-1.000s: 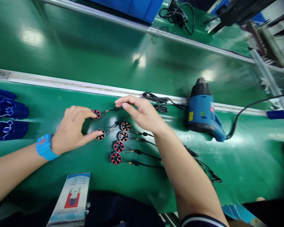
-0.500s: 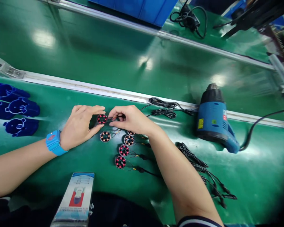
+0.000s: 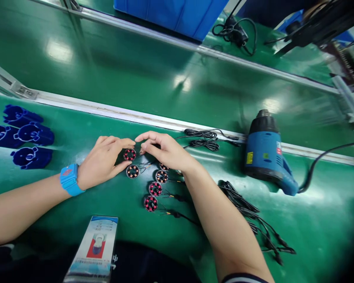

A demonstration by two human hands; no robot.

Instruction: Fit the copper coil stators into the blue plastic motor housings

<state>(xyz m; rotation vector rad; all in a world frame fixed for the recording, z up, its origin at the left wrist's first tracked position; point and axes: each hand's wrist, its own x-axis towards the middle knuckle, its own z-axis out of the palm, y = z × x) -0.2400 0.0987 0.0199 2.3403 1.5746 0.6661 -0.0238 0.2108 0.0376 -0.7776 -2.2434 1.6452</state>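
Note:
A motor stator with red windings lies between the thumb and index finger of my left hand, which closes around its rim. Just below sits a second stator with copper-coloured windings, its thin wires running right. My right hand is to the right of the red stator. Its index finger is stretched out apart from the bent thumb, and I see nothing held between them. Under and below that hand runs a column of several stators, partly hidden at the top, with wires joined to black cables.
Blue plastic housings stand at the left. A blue heat gun stands nozzle up on the right, its cord trailing off. Coiled black cables lie by the white rail, and more cables near my right forearm.
My right hand has let go of the wires and its fingers have spread. The red stator has moved slightly down, closer to the copper one, with my left hand still around it.

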